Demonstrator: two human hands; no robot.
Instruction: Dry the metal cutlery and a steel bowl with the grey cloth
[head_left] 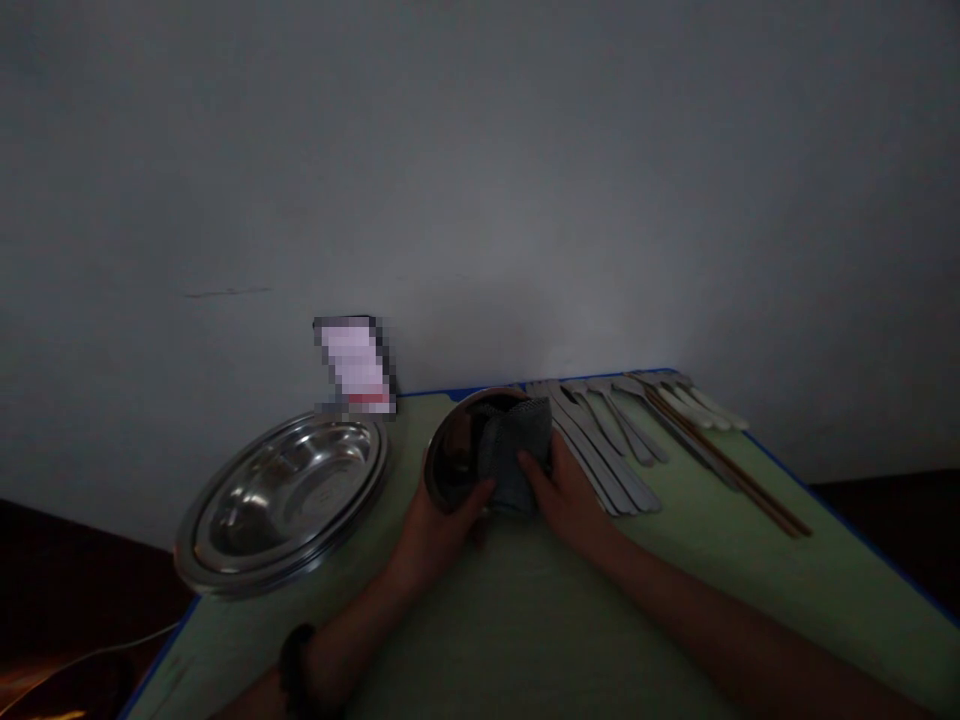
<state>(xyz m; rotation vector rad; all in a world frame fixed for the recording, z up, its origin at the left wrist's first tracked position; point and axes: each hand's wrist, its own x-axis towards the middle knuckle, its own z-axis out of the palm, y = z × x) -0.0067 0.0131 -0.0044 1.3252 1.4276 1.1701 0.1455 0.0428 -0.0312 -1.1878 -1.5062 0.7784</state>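
Note:
Tilted toward me above the table is a shiny metal bowl. My left hand grips its lower left side, thumb over the rim. A dark grey cloth lies over the bowl's right rim and reaches into its inside. My right hand is closed on the cloth at that rim, thumb in front; its other fingers are hidden behind the cloth and bowl. The room is dim, so the inside of the bowl shows little detail.
Stacked metal basins stand at the left edge of the green table. A lit phone leans at the wall. Table knives, forks, wooden chopsticks and white-handled utensils lie to the right.

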